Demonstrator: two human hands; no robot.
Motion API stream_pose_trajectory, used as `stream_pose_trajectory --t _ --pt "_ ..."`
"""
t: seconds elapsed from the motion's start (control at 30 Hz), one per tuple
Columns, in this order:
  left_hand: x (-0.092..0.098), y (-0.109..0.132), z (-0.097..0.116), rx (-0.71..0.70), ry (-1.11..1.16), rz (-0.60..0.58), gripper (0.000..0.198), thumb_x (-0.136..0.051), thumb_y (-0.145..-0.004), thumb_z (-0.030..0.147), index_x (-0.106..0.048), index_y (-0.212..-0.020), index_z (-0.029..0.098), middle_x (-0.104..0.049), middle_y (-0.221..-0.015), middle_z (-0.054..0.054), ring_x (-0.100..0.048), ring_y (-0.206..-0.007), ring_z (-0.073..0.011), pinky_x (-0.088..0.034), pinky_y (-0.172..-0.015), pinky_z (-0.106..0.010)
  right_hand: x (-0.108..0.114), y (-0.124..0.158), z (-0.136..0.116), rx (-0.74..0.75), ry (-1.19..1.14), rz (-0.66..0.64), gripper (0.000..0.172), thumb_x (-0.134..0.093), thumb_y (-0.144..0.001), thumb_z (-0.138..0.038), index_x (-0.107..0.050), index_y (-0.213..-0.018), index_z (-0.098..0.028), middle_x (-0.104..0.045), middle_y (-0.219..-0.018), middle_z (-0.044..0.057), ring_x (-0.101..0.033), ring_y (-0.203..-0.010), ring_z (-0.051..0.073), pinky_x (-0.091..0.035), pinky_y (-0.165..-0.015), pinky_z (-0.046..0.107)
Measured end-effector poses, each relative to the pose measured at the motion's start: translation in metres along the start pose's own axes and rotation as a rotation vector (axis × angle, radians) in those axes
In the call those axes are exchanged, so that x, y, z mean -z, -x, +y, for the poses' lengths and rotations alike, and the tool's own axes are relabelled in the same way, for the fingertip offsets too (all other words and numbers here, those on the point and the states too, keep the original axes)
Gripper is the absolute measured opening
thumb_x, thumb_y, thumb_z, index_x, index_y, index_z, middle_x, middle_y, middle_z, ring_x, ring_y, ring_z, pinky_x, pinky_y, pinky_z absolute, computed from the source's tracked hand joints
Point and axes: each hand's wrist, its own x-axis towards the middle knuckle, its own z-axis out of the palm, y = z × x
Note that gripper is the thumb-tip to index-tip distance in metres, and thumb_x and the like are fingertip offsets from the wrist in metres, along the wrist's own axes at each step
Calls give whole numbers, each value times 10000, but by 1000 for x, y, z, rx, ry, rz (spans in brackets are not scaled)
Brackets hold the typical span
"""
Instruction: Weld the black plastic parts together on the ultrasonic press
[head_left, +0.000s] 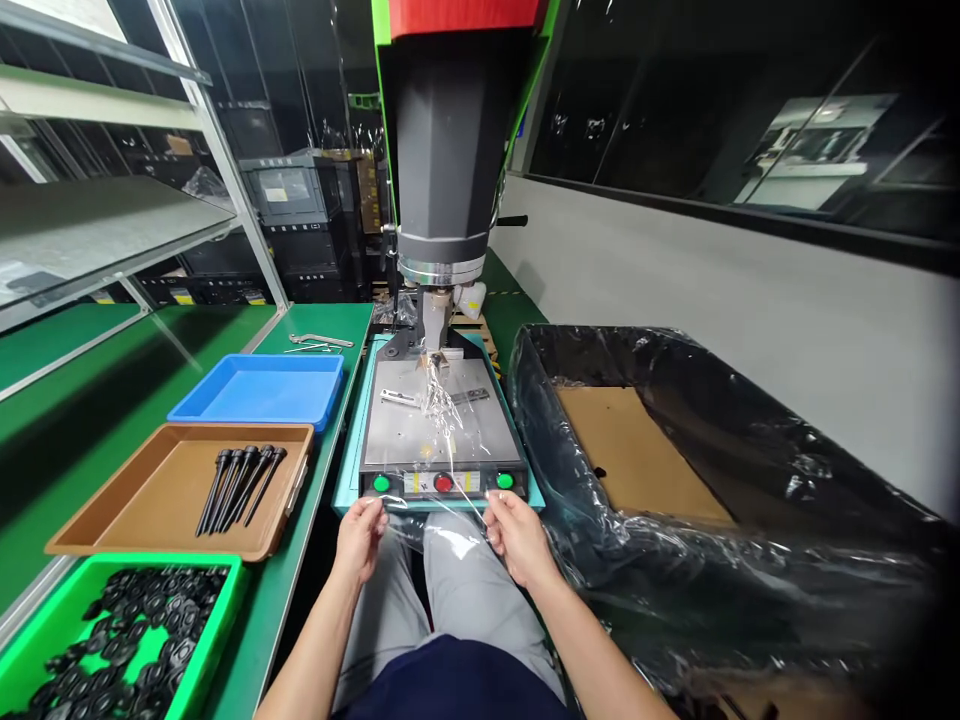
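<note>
Nearest item: your lap, grey trousers (pixel 450 590) under a dark blue hem (pixel 457 680), with both forearms reaching forward over it. Far left, on the green bench: one green tray (pixel 225 600) holding a heap of small black parts (pixel 127 630). Behind it, one brown tray (pixel 150 490) with a bundle of black rods (pixel 240 485) lying side by side toward its right half. Behind that, one blue tray (pixel 255 390), and beyond it a few metal wrenches (pixel 321 341) flat on the bench. Centre: your left hand (pixel 360 535), fingers curled in and pinching the near left edge of a clear film (pixel 450 420). The film runs from your hands, up over the machine's steel plate (pixel 405 430), toward the horn under the grey press head (pixel 446 150). A green, a red and a second green button (pixel 443 484) sit in a row on the front panel, just beyond your fingertips. Your right hand (pixel 519 538) pinches the film's near right edge, thumb on top. Right: a large box lined with black plastic (pixel 750 470), a cardboard sheet (pixel 630 450) lying in its bottom.
</note>
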Motion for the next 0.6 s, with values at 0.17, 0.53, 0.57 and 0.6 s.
stream_pose_trajectory --t 0.17,0.53,0.57,0.6 --pt "29 40 -16 -74 -182 44 406 -795 -607 484 -566 -731 172 -558 -581 39 -495 -509 -90 -354 -514 -211 28 27 49 -40 55 74 410 -702 -705 -577 -573 -766 -193 -551 -618 -26 -458 -424 89 -272 -357 189" --pt "51 62 -76 -2 -327 94 405 -752 -645 537 -574 -689 175 -571 -617 15 -492 -521 -116 -371 -509 -228 71 10 95 -1 458 266 453 -611 -721 -595 -610 -939 -197 -661 -838 87 -648 -691 251 -511 -568 355" --pt "51 58 -78 3 -334 92 405 -756 -638 536 -578 -680 175 -572 -614 12 -502 -526 -121 -381 -514 -232 72 -1 87 87 572 324 475 -608 -715 -577 -612 -991 -190 -663 -924 119 -657 -789 286 -530 -669 406" --pt "50 54 -80 9 -339 87 401 -757 -635 536 -584 -675 176 -578 -613 7 -513 -533 -127 -391 -521 -237 71 -12 76 198 683 372 478 -599 -720 -555 -615 -1021 -184 -652 -1003 146 -649 -880 311 -522 -768 446"
